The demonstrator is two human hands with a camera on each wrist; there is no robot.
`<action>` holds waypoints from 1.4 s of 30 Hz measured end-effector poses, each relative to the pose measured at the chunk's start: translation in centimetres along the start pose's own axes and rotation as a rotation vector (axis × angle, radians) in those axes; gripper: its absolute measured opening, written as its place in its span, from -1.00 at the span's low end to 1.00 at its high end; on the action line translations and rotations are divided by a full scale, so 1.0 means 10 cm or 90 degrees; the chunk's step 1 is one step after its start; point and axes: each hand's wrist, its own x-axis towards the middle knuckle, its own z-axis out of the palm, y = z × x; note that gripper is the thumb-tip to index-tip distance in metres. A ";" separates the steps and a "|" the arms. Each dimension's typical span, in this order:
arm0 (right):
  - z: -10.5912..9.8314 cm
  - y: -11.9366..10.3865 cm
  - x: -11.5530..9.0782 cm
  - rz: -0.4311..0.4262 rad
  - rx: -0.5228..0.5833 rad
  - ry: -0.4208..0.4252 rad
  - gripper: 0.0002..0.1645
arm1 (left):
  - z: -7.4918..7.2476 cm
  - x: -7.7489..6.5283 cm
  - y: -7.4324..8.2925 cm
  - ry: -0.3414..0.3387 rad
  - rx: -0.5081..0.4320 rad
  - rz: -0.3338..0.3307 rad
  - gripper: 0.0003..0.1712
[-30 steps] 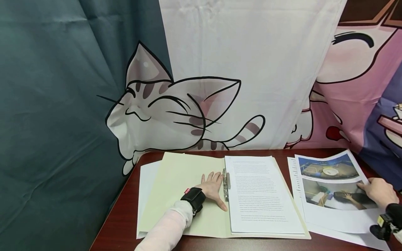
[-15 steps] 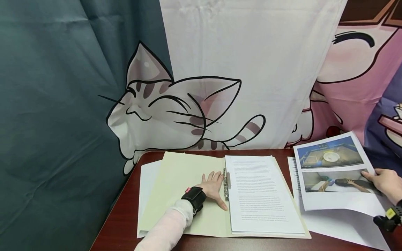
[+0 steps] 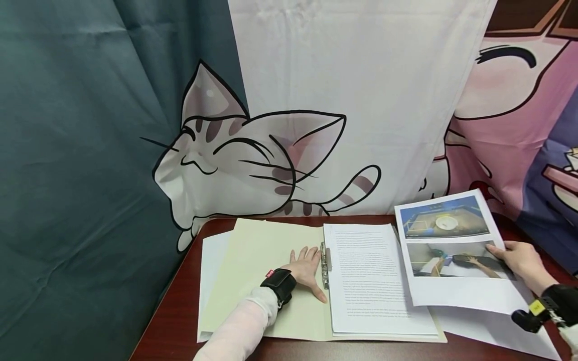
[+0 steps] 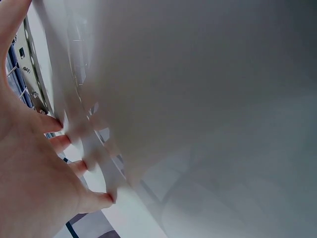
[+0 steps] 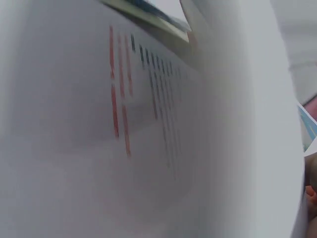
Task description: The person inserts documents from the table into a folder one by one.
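My left hand [image 3: 305, 275] lies with spread fingers on the inner cover of a cream file folder [image 3: 266, 245], beside its metal clip [image 3: 324, 265]. A stack of printed pages [image 3: 375, 281] sits on the folder's right half, along the clip. In the head view my right hand [image 3: 521, 263] pinches the right edge of a sheet with two colour photos [image 3: 451, 293], thumb on top. That sheet is raised and tilted, and its left edge overlaps the folder's right side. In the right wrist view only a bit of the hand [image 5: 311, 191] shows beside the blurred white paper.
Another white sheet [image 3: 492, 331] lies on the dark red table [image 3: 167, 311] at the right, partly under the raised one. White paper [image 3: 209, 260] sticks out from beneath the folder's left side. A cartoon cat curtain [image 3: 289, 75] hangs behind the table.
My right hand has lifted the photo sheet off the paper below and brought it leftward, over the folder's right edge. The left hand has stayed on the cover.
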 end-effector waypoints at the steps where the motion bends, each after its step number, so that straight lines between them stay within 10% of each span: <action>1: 0.03 -0.03 -0.01 -0.014 0.005 -0.010 -0.33 | 0.01 0.01 -0.01 -0.001 0.002 0.000 0.47; 22: 0.90 -0.99 -0.15 -0.090 0.120 -0.107 -0.51 | 0.02 0.02 -0.04 -0.001 0.002 0.009 0.49; 42: 1.15 -1.14 -0.21 -0.094 0.120 -0.102 -0.62 | 0.04 0.03 -0.05 0.007 0.005 0.010 0.49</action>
